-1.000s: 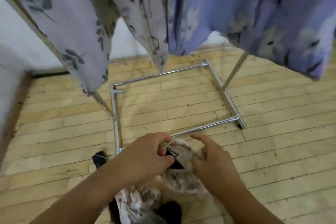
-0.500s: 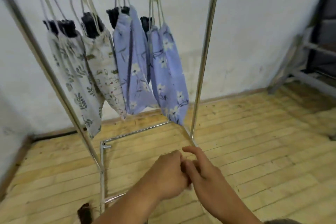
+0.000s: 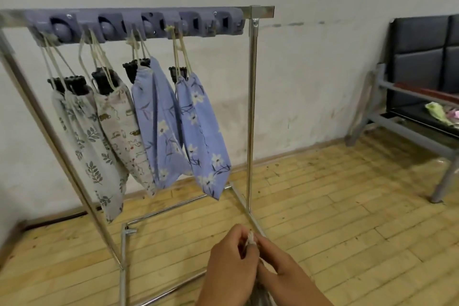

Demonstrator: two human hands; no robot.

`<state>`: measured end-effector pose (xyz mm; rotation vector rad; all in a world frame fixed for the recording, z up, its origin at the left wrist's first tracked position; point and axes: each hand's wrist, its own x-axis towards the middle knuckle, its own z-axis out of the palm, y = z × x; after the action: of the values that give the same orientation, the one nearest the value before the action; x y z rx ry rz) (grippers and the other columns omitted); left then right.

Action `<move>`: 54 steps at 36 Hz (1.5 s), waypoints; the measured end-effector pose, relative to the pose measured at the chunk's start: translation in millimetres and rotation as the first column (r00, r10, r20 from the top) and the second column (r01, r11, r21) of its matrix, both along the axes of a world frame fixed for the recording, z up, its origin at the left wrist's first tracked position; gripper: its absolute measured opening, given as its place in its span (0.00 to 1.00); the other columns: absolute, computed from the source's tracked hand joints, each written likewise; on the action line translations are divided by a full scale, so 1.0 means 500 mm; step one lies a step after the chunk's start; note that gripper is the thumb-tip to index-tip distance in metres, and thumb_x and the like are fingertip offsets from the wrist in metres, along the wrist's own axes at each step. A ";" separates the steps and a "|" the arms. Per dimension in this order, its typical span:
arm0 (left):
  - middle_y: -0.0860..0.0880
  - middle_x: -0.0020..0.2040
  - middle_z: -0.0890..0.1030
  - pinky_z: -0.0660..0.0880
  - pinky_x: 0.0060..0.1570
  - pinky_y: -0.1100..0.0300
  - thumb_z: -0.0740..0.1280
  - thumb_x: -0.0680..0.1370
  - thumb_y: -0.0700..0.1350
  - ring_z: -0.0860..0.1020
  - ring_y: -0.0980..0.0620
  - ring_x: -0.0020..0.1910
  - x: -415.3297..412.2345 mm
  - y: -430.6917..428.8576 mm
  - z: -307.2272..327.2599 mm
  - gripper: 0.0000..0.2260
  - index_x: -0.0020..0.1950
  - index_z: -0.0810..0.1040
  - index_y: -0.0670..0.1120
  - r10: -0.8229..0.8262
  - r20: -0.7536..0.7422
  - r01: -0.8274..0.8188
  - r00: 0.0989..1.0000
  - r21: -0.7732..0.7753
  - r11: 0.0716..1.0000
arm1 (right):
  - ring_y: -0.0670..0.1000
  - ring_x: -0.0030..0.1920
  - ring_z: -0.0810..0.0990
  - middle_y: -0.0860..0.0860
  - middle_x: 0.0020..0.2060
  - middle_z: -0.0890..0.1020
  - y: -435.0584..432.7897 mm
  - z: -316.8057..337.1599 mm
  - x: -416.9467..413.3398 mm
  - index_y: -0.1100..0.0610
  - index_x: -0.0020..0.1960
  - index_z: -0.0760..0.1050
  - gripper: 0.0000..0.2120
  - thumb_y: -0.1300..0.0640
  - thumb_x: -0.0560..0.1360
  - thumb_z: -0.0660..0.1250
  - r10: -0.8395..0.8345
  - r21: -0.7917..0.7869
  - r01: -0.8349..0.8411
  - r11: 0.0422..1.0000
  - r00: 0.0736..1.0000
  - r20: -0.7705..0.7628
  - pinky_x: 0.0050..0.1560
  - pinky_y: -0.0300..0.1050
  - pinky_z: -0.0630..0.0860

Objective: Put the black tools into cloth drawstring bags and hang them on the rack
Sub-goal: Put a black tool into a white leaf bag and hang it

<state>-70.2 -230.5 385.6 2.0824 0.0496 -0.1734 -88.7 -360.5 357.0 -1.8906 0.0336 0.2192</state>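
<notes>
A metal rack (image 3: 252, 112) carries a purple hook rail (image 3: 134, 23) across its top. Several filled drawstring bags hang from it: white leaf-print ones (image 3: 92, 156) at the left, a beige printed one (image 3: 124, 129), and two blue flowered ones (image 3: 198, 136). Black tool ends (image 3: 135, 67) stick out of their mouths. At the bottom of the view my left hand (image 3: 233, 261) and my right hand (image 3: 283, 273) meet and pinch a pale drawstring (image 3: 251, 237). The bag below them is mostly hidden by my hands.
A white wall stands behind the rack. The rack's base bars (image 3: 124, 251) lie on the wooden floor. A dark padded bench (image 3: 422, 97) with a metal frame stands at the right, with green and pink cloth (image 3: 439, 112) on its seat.
The view has swung up from the floor to the whole rack. My hands, which were working at the mouth of a furry-looking bag with a black tool inside, now pinch its string together.
</notes>
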 end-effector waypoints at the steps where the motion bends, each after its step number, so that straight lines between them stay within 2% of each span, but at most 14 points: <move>1: 0.52 0.39 0.83 0.74 0.36 0.67 0.66 0.81 0.46 0.79 0.60 0.35 0.002 0.001 0.005 0.07 0.43 0.76 0.53 0.003 0.025 -0.003 1.000 0.006 1.000 | 0.30 0.63 0.76 0.29 0.60 0.81 -0.004 0.005 0.009 0.28 0.65 0.74 0.20 0.47 0.78 0.68 0.030 0.012 -0.030 0.999 1.000 -0.010 0.67 0.36 0.72; 8: 0.52 0.41 0.86 0.82 0.51 0.55 0.69 0.77 0.48 0.84 0.54 0.41 0.015 0.020 0.062 0.04 0.46 0.84 0.56 -0.181 -0.028 0.180 0.983 -0.037 0.983 | 0.32 0.52 0.80 0.41 0.58 0.81 -0.005 0.005 0.040 0.46 0.71 0.71 0.19 0.53 0.81 0.64 0.162 -0.091 -0.176 0.980 0.976 -0.142 0.56 0.28 0.75; 12: 0.48 0.40 0.87 0.81 0.50 0.52 0.69 0.74 0.44 0.84 0.50 0.39 0.024 0.033 0.104 0.03 0.42 0.82 0.48 -0.165 -0.055 0.160 0.985 -0.080 0.984 | 0.40 0.57 0.77 0.38 0.55 0.79 0.015 -0.028 0.065 0.28 0.54 0.75 0.13 0.40 0.72 0.68 0.153 -0.209 -0.167 0.964 0.985 -0.084 0.56 0.25 0.71; 16: 0.49 0.40 0.87 0.79 0.45 0.56 0.69 0.74 0.37 0.82 0.53 0.37 0.041 0.043 0.150 0.11 0.33 0.79 0.50 -0.128 -0.033 0.124 0.991 -0.119 0.985 | 0.36 0.41 0.77 0.38 0.44 0.78 0.042 0.013 0.061 0.35 0.46 0.77 0.15 0.28 0.68 0.70 -0.066 -0.161 0.089 0.983 0.988 0.143 0.45 0.34 0.74; 17: 0.50 0.40 0.87 0.78 0.45 0.56 0.68 0.74 0.38 0.82 0.53 0.37 0.047 0.045 0.161 0.10 0.34 0.79 0.49 -0.143 -0.034 0.139 0.989 -0.111 0.984 | 0.36 0.39 0.76 0.40 0.45 0.77 0.046 0.034 0.062 0.29 0.44 0.76 0.05 0.33 0.71 0.71 -0.049 -0.176 0.073 0.982 0.990 0.135 0.46 0.37 0.74; 19: 0.49 0.38 0.85 0.74 0.43 0.56 0.68 0.75 0.42 0.78 0.51 0.37 0.052 0.045 0.179 0.07 0.36 0.78 0.47 -0.189 -0.051 0.182 0.981 -0.108 0.977 | 0.36 0.42 0.74 0.42 0.45 0.73 0.032 0.081 0.065 0.15 0.40 0.68 0.23 0.45 0.76 0.70 0.031 -0.232 -0.020 0.973 0.999 0.042 0.48 0.29 0.72; 21: 0.50 0.33 0.76 0.67 0.41 0.58 0.68 0.76 0.42 0.71 0.52 0.34 0.066 0.051 0.201 0.07 0.38 0.75 0.48 -0.221 -0.067 0.211 0.973 -0.133 0.968 | 0.35 0.49 0.75 0.42 0.52 0.73 0.022 0.126 0.069 0.27 0.42 0.78 0.10 0.44 0.72 0.73 0.042 -0.171 -0.036 0.985 0.999 0.029 0.51 0.26 0.72; 26: 0.56 0.28 0.69 0.63 0.36 0.60 0.67 0.74 0.38 0.66 0.56 0.28 0.102 0.050 0.291 0.07 0.41 0.72 0.48 -0.369 -0.074 0.349 0.926 -0.197 0.916 | 0.41 0.67 0.78 0.39 0.66 0.81 -0.023 0.179 0.098 0.35 0.68 0.73 0.26 0.54 0.74 0.75 0.134 0.084 -0.139 0.987 0.989 0.068 0.70 0.43 0.73; 30: 0.53 0.32 0.71 0.63 0.40 0.57 0.67 0.69 0.44 0.66 0.53 0.31 0.110 0.027 0.343 0.05 0.43 0.74 0.48 -0.347 -0.006 0.339 0.938 -0.188 0.922 | 0.42 0.52 0.84 0.53 0.55 0.87 -0.020 0.233 0.108 0.45 0.61 0.82 0.20 0.67 0.80 0.65 0.206 0.117 -0.218 0.969 0.973 0.101 0.53 0.32 0.76; 33: 0.53 0.29 0.70 0.65 0.38 0.58 0.67 0.74 0.39 0.66 0.51 0.31 0.124 0.019 0.350 0.04 0.43 0.75 0.47 -0.288 0.046 0.291 0.957 -0.176 0.940 | 0.41 0.54 0.85 0.45 0.52 0.88 -0.004 0.261 0.118 0.33 0.57 0.81 0.24 0.63 0.78 0.66 0.119 0.069 -0.131 0.989 0.982 0.147 0.53 0.33 0.77; 39: 0.53 0.28 0.71 0.68 0.37 0.57 0.67 0.76 0.34 0.68 0.53 0.28 0.130 0.021 0.364 0.10 0.40 0.77 0.48 -0.230 0.088 0.242 0.969 -0.181 0.953 | 0.39 0.50 0.84 0.44 0.51 0.86 0.023 0.261 0.148 0.51 0.67 0.76 0.20 0.58 0.75 0.70 0.162 0.075 -0.165 0.983 0.986 0.041 0.58 0.39 0.78; 47: 0.57 0.29 0.76 0.69 0.36 0.58 0.67 0.83 0.41 0.66 0.48 0.32 0.204 0.083 0.442 0.09 0.56 0.80 0.55 -0.313 0.143 0.327 0.939 -0.086 0.941 | 0.51 0.48 0.86 0.51 0.44 0.88 0.003 0.335 0.202 0.59 0.48 0.83 0.10 0.54 0.74 0.78 -0.044 0.304 -0.025 0.952 0.975 0.220 0.48 0.40 0.79; 51: 0.56 0.39 0.83 0.81 0.52 0.50 0.68 0.81 0.42 0.79 0.52 0.39 0.274 0.081 0.523 0.09 0.53 0.84 0.57 -0.359 0.224 0.365 0.906 0.015 0.931 | 0.52 0.45 0.86 0.54 0.43 0.88 -0.005 0.419 0.267 0.56 0.47 0.85 0.16 0.43 0.71 0.73 -0.168 0.311 0.053 0.949 0.919 0.358 0.48 0.47 0.80; 54: 0.51 0.45 0.85 0.83 0.53 0.49 0.68 0.80 0.42 0.81 0.56 0.39 0.327 0.060 0.587 0.09 0.53 0.84 0.55 -0.328 0.316 0.310 0.890 0.108 0.945 | 0.51 0.44 0.87 0.53 0.41 0.88 0.004 0.470 0.329 0.56 0.48 0.85 0.10 0.51 0.79 0.69 -0.190 0.270 0.074 0.960 0.879 0.437 0.45 0.45 0.81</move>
<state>93.4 -200.8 679.0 2.1368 -0.5018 -0.0192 75.8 -358.8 591.9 -1.6399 -0.1786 -0.3131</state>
